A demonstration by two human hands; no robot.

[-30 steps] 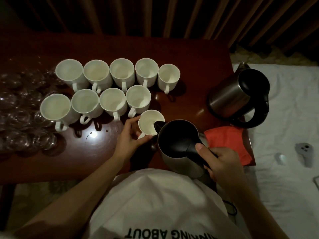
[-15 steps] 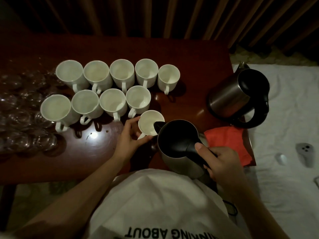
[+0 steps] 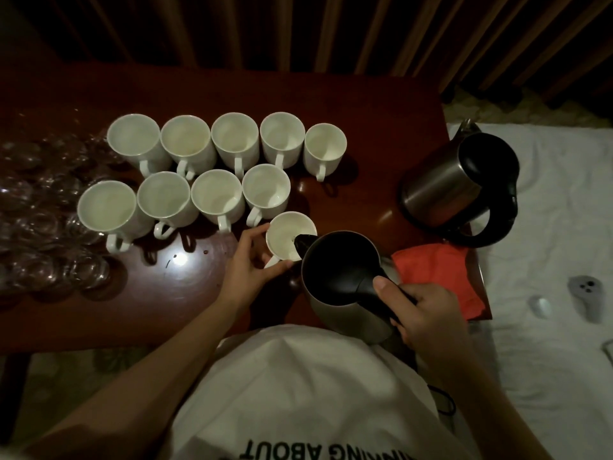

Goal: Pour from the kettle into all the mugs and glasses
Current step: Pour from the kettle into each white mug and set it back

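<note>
One head cam, looking steeply down, close over table (image 3: 331,94).

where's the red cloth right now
In the head view the red cloth lies at the table's near right corner, between the kettle being held and the second kettle.

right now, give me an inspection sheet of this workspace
Surface: dark red wooden table, glossy, a few dark specks near the glare.
Job's things: kettle tipped, spout over the near mug; nine other white mugs in two rows; clear glasses clustered at left.
Clutter: second kettle, red cloth, grey controller on white sheet.
Hands: left hand holds the near mug; right hand grips the kettle handle.
Cables: dark cord by the shirt.
Surroundings: dark slatted wall.
</note>
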